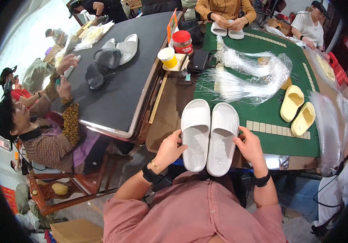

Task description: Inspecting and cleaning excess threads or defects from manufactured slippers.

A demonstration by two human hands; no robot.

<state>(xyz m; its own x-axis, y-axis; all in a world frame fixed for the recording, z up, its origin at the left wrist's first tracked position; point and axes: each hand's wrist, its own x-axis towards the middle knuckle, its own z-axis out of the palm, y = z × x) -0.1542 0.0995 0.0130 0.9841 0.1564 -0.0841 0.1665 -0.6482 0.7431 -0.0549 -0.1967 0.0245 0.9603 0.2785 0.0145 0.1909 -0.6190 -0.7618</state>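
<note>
Left hand (170,149) and right hand (249,146) are holding white slippers (218,139) by the outer edges, just below center — fingers curled. Yellow slippers (292,103) are lying right, on green mat (259,111); clear plastic (259,85) is sprawling farther up — co-worker's hands (219,20) are handling another pair (236,35), top.

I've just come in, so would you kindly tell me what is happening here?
The person's left hand and right hand each hold one of two white slippers, side by side. Nearby, on a green mat, lie yellow slippers and a clear plastic bundle. Opposite, a co-worker's hands are on another white pair.
</note>
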